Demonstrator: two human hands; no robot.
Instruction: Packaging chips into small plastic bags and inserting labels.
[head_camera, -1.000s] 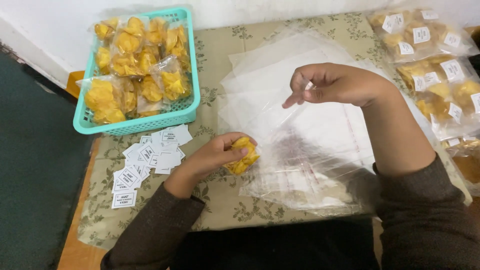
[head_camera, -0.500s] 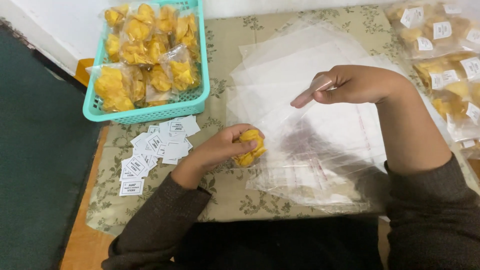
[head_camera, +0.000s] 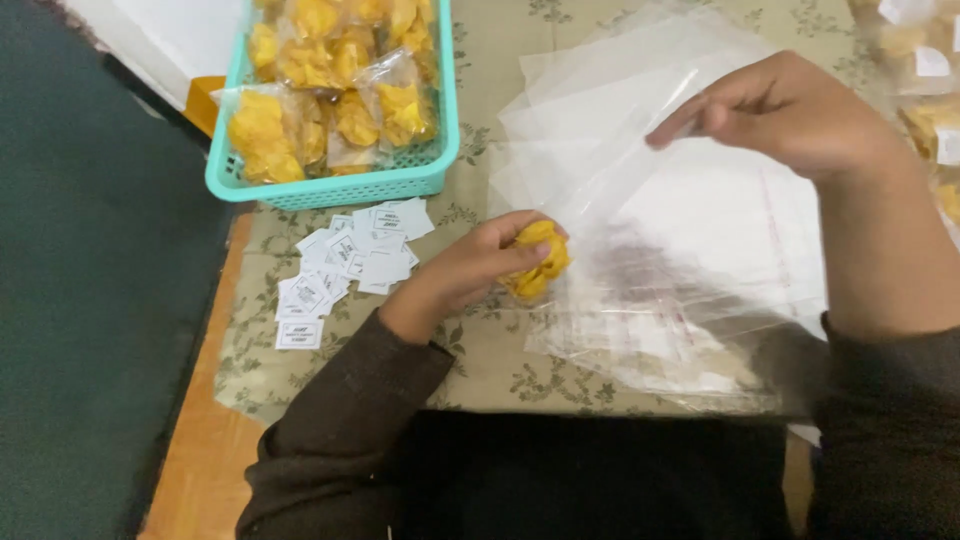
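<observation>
The left hand (head_camera: 470, 270) is closed around a small clump of yellow, crinkled fried snack pieces (head_camera: 537, 262), fingers curled over it just above the patterned beige tablecloth (head_camera: 500, 360), at the left edge of a loose stack of clear plastic bags (head_camera: 700, 230). The right hand (head_camera: 790, 110) is raised over that stack, thumb and forefinger pressed together on the upper edge of one thin clear plastic bag (head_camera: 620, 175), which hangs slack down toward the snack. Judged from appearance, the snack is light, stiff and brittle; it would crumble under a firm squeeze and is best cupped loosely from the sides. The bag is flimsy, slippery film that clings to its neighbours; the open rim is the sensible place to hold it. A turquoise plastic basket (head_camera: 330, 185) of filled snack packets (head_camera: 330, 100) stands at the upper left, well apart from both hands. A scatter of small white paper labels (head_camera: 345, 265) lies just beside the left wrist. More labelled packets (head_camera: 925, 70) sit at the far right edge, partly cut off.
</observation>
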